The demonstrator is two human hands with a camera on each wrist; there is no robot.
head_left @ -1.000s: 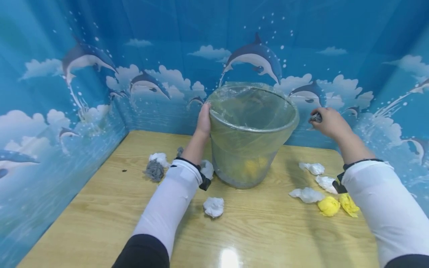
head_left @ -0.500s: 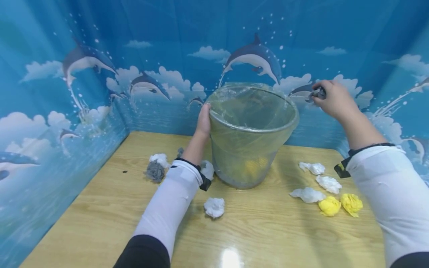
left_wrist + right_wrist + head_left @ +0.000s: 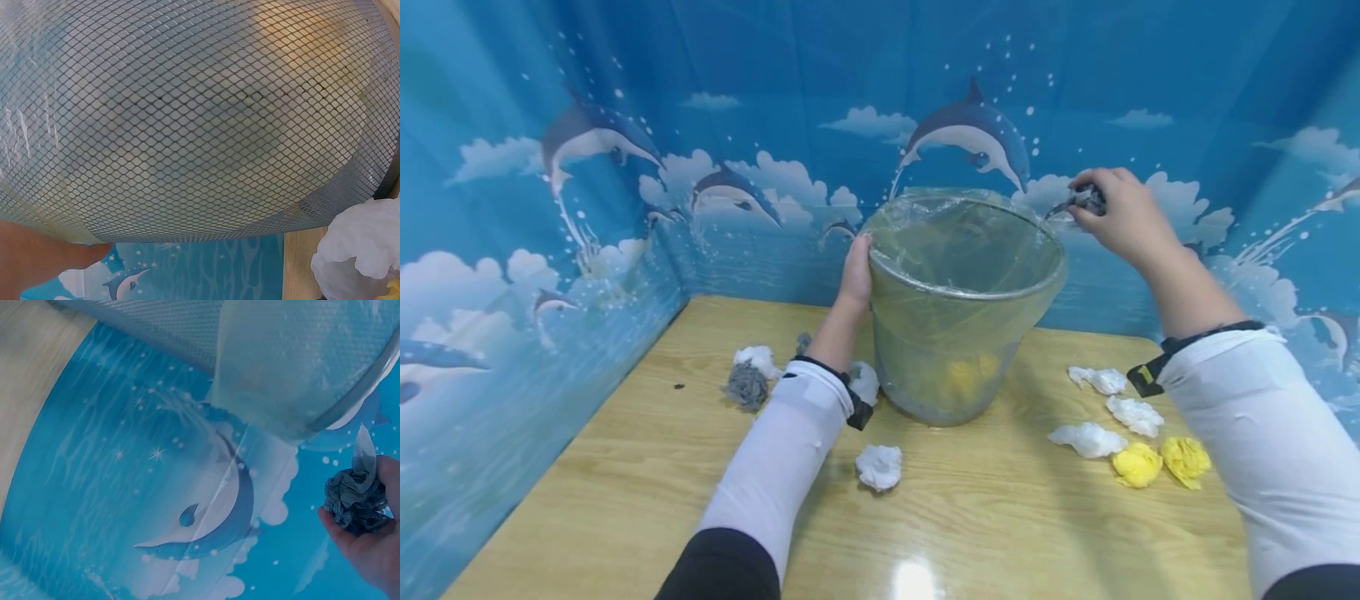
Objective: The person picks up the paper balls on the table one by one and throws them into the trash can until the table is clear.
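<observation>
A mesh wastebasket [image 3: 955,333] with a clear plastic liner stands on the table, with yellow showing through its lower side. My left hand [image 3: 856,271] holds its left side at the rim, most fingers hidden behind it; in the left wrist view the hand [image 3: 53,256] meets the mesh at lower left. To the right of the rim and above its height, my right hand [image 3: 1123,212] pinches a crumpled grey paper ball [image 3: 1086,200]. A thin loose end of this ball [image 3: 356,497] sticks up in the right wrist view.
Right of the basket lie several crumpled white papers [image 3: 1088,439] and two yellow ones [image 3: 1137,464]. White and grey balls [image 3: 747,385] lie at left, partly behind my left arm, and one white ball [image 3: 878,467] in front. A dolphin-print curtain [image 3: 775,100] surrounds the table [image 3: 985,533].
My right hand has risen with the grey paper ball, then moved left, closer to the basket's rim. The left hand and basket have stayed in place.
</observation>
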